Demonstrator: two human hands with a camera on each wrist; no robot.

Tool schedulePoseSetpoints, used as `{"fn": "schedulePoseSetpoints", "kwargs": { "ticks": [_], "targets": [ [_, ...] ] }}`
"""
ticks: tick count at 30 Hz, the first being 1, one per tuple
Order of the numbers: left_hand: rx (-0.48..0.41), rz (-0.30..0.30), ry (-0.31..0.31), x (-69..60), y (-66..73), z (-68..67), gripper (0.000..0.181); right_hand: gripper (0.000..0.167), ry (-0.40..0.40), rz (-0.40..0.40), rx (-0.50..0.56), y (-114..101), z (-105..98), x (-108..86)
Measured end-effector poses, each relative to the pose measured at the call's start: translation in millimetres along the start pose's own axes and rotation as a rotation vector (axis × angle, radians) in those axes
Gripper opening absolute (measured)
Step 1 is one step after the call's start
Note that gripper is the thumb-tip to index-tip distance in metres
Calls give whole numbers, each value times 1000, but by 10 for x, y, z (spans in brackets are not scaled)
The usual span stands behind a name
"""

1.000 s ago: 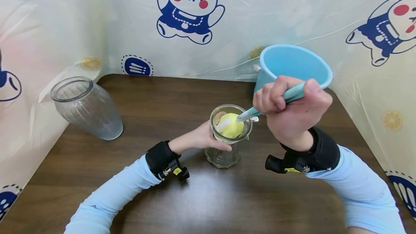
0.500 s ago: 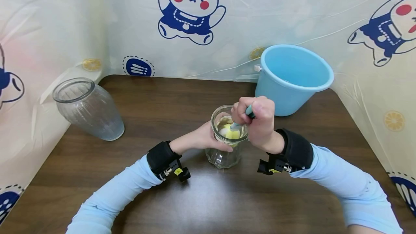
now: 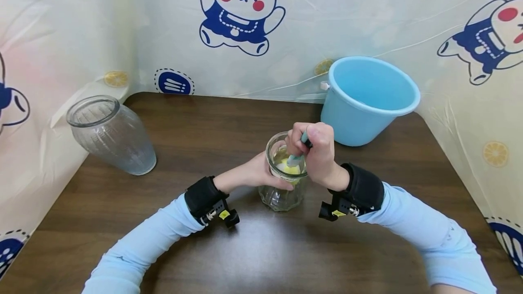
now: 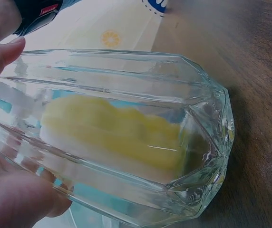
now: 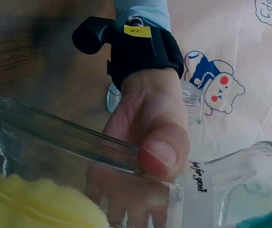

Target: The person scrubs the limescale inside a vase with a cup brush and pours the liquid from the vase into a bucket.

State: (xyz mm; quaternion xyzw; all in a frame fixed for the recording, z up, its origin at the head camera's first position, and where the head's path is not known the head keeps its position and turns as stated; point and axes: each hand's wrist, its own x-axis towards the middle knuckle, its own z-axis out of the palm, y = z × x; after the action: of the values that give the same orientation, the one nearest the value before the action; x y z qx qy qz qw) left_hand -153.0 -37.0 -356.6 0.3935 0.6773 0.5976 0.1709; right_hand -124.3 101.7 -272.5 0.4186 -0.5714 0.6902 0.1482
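Note:
A clear faceted glass jar [image 3: 282, 199] stands on the table, tilted slightly in the head view. My left hand [image 3: 264, 173] grips it round the neck, thumb in front. Above the mouth, my right hand [image 3: 318, 152] holds the teal handle [image 3: 295, 160] of a sponge bottle brush in a curled fist. The brush's yellow and white sponge head [image 4: 112, 133] lies inside the jar, its tip reaching toward the base in the left wrist view. Through the glass, the right wrist view shows the yellow sponge [image 5: 36, 204] and the left hand [image 5: 150, 111] behind it.
A second, ribbed glass jar [image 3: 118, 142] stands at the left of the brown wooden table [image 3: 261, 257]. At the back right is a light blue bucket [image 3: 353, 124]. A printed plastic sheet [image 3: 163, 22] rises along the back and sides.
The right hand has moved left and down to the jar, pushing the brush's sponge head from the mouth deeper inside. The left hand has kept its grip on the jar.

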Motion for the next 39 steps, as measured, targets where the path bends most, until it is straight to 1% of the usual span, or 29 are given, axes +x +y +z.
{"fn": "schedulePoseSetpoints", "kwargs": {
  "ticks": [5,9,13,17,20,23,24,25,28,30,32,35,37,39],
  "targets": [
    [-5,6,-17,-10,-16,-15,81,57,-18,28,-6,6,-1,24],
    [8,-13,-12,-6,-14,-19,80,54,19,29,33,-45,-1,52],
    [17,-17,8,-1,-10,-3,77,53,49,6,51,-123,-5,77],
    [4,-7,10,12,1,0,73,49,60,-8,84,-100,-119,60],
    [9,-8,9,11,0,7,72,46,37,-13,136,23,-343,-5],
    [12,-21,17,2,2,5,75,48,8,-33,188,0,-472,-1],
    [16,-30,18,-2,2,1,77,49,-2,-43,195,-73,-453,31],
    [17,-41,20,-8,-1,0,80,50,-6,-49,197,-189,-389,77],
    [42,-79,21,-23,5,-6,86,52,-3,-74,177,-526,-136,250],
    [60,-83,24,-24,7,-6,88,50,-7,-85,138,-653,3,335],
    [67,-72,26,-25,13,-2,88,51,-24,-112,66,-655,70,385],
    [52,-45,17,-22,9,3,86,47,-56,-153,-57,-613,147,455],
    [45,-42,11,-20,17,1,86,45,-77,-167,-111,-550,160,481],
    [49,-42,8,-17,27,-4,84,42,-95,-162,-120,-463,143,480]
  ]
}}
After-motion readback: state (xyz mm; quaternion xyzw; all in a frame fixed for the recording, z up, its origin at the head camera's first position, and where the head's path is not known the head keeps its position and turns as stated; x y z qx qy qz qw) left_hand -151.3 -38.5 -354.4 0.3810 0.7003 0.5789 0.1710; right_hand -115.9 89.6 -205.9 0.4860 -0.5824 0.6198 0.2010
